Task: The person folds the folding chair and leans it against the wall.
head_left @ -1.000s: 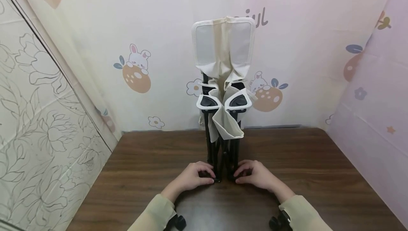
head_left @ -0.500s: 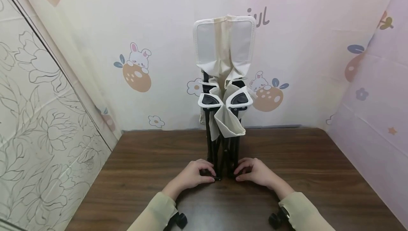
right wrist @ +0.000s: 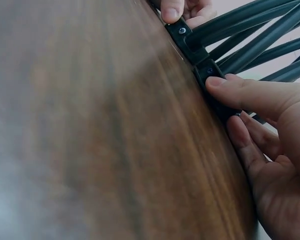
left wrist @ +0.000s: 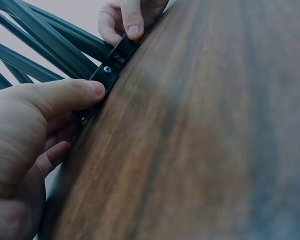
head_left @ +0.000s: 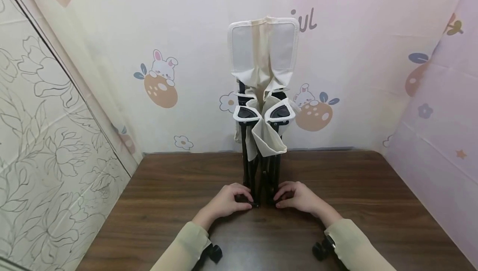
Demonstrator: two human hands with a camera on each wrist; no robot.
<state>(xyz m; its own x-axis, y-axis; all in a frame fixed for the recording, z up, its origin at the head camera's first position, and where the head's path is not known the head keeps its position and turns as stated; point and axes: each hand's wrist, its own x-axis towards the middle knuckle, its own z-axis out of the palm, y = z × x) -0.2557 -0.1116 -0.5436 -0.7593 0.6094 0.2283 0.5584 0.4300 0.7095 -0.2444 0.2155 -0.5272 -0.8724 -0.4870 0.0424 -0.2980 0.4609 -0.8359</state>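
A folded camp chair (head_left: 268,138) with cream fabric and black tube legs stands upright on the brown wooden table, its fabric back panel rising at the top. My left hand (head_left: 228,201) pinches the black foot (left wrist: 106,76) at the left of its base, thumb in front and fingers behind. On the other side, my right hand (head_left: 300,198) pinches the matching right foot (right wrist: 206,69) between thumb and fingers. Both feet sit low at the tabletop, side by side between the two hands. Folded cloth hangs in front of the upper legs.
The dark wood tabletop (head_left: 168,188) extends around the chair to both sides. Behind it hangs a pale curtain (head_left: 201,55) printed with rabbits and fruit. A floral panel (head_left: 56,138) closes the left side, and a pinkish curtain (head_left: 440,138) the right.
Both hands and the chair have shifted slightly away from me, toward the back of the table. The hold on the two feet looks the same.
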